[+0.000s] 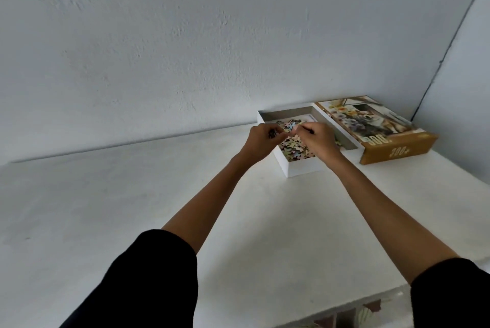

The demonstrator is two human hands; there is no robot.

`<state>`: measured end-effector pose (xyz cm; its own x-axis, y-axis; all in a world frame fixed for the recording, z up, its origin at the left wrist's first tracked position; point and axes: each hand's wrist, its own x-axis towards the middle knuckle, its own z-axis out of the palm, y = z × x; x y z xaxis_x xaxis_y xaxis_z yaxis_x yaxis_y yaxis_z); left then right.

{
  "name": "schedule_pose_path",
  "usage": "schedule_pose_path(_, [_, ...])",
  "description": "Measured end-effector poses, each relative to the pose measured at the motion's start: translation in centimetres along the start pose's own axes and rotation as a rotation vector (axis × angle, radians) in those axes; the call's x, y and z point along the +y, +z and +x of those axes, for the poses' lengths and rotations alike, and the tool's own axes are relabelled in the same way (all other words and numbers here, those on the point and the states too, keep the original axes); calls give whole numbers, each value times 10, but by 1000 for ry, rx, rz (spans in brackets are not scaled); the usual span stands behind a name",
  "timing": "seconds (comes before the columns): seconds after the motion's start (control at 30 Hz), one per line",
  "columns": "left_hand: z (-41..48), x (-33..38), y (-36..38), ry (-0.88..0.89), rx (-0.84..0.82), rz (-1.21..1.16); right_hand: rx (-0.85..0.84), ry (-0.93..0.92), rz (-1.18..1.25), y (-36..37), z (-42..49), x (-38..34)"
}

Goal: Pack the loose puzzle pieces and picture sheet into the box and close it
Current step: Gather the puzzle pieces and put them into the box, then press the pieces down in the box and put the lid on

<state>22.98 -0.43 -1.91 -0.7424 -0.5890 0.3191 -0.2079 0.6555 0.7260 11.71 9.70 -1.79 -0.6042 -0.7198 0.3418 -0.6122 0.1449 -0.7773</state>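
Note:
A white open box base stands on the white table near the back wall, with several pastel puzzle pieces heaped inside. A sheet's pale corner shows at the box's far end. Both hands hover over the box. My left hand has curled fingers that hold dark puzzle pieces at the box's left rim. My right hand pinches something small above the heap; what it is I cannot make out. The box lid, picture side up, lies to the right.
The lid touches the box's right side and sits in the corner where the back wall meets a side wall. The table's near edge runs at the lower right, with tiled floor below it.

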Motion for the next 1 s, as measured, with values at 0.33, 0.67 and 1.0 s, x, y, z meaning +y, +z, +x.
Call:
schedule_pose_path(0.33, [55, 8, 59, -135, 18, 27, -72, 8, -97, -17, 59, 49])
schedule_pose_path(0.67, [48, -11, 82, -168, -22, 254, -83, -118, -338, -24, 63, 89])
schedule_pose_path(1.0, [39, -18, 78, -92, -125, 550, -167, -61, -592, -36, 52, 101])
